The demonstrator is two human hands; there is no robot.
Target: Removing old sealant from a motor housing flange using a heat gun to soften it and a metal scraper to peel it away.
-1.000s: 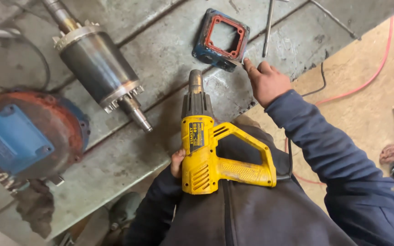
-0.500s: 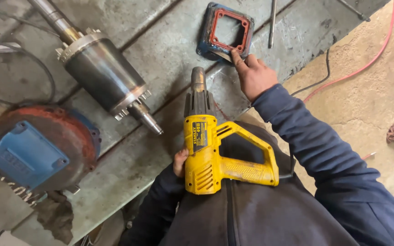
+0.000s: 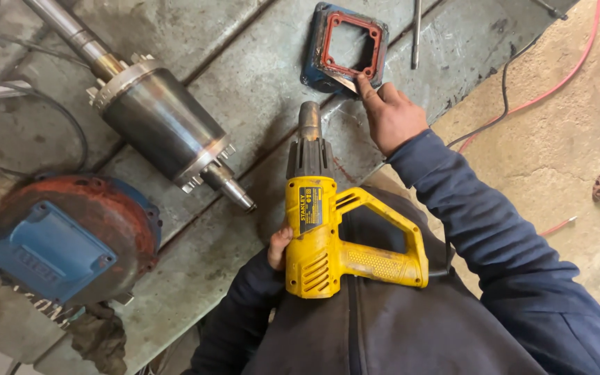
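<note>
Two hands busy: right hand pinching thin blade against blue square frame at twelve o'clock; left hand curled behind yellow heat gun. Frame likely rigid, heavy; best gripped by outer edges.

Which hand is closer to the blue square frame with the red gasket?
Right. The right hand touches the blue square frame; the left hand is farther back beside the yellow heat gun.

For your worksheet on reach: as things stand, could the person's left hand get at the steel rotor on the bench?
Probably yes: the left hand steadies the yellow heat gun, and bare bench lies between it and the rotor.
</note>
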